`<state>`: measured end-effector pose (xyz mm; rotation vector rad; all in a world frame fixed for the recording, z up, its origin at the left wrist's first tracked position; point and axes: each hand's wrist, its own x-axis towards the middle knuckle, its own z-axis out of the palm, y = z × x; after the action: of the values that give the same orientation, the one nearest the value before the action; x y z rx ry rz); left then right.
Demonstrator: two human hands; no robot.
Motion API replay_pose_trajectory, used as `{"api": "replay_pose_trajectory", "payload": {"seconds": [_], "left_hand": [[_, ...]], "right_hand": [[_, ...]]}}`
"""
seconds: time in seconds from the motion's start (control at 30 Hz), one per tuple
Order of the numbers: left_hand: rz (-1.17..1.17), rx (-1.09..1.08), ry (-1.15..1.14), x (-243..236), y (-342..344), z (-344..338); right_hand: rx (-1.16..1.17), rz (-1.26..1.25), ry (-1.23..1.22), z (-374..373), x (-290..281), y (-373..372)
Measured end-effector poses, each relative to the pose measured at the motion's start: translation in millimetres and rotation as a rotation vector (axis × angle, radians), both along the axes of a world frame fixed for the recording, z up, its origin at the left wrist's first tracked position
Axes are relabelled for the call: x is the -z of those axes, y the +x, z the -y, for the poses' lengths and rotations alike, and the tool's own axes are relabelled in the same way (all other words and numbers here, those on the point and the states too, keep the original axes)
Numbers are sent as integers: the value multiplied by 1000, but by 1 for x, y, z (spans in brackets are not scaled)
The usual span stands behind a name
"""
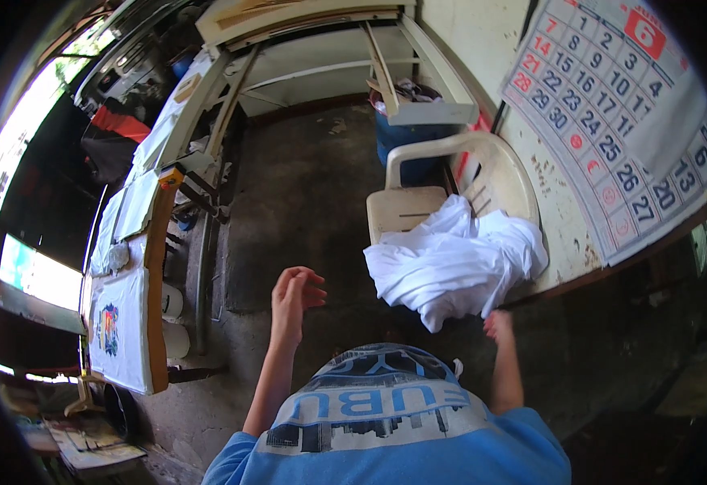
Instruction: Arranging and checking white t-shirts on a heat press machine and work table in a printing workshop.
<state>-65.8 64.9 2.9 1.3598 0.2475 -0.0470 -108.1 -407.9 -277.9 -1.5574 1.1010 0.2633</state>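
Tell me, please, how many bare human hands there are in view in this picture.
2. The left hand is raised over the dark grey floor; the right hand is close to the bunched white cloth on the cream plastic armchair.

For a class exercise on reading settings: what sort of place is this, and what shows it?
Probably a fabric-printing workshop: a white piece with a colourful design lies on a long bench, and white cloth is heaped on a chair.
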Motion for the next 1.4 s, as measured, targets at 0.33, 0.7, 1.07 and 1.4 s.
{"api": "replay_pose_trajectory", "payload": {"seconds": [0.33, 0.7, 1.07, 1.4], "left_hand": [[-6, 749, 757, 132, -37, 37], [-396, 456, 654, 186, -124, 4], [-567, 147, 749, 228, -149, -11], [-570, 385, 353, 256, -89, -139]], "right_hand": [[-1123, 171, 137, -93, 60, -13], [-1467, -273, 754, -162, -98, 69], [-1823, -125, 156, -251, -33, 109], [-1924, 368, -5, -359, 6, 121]]}}
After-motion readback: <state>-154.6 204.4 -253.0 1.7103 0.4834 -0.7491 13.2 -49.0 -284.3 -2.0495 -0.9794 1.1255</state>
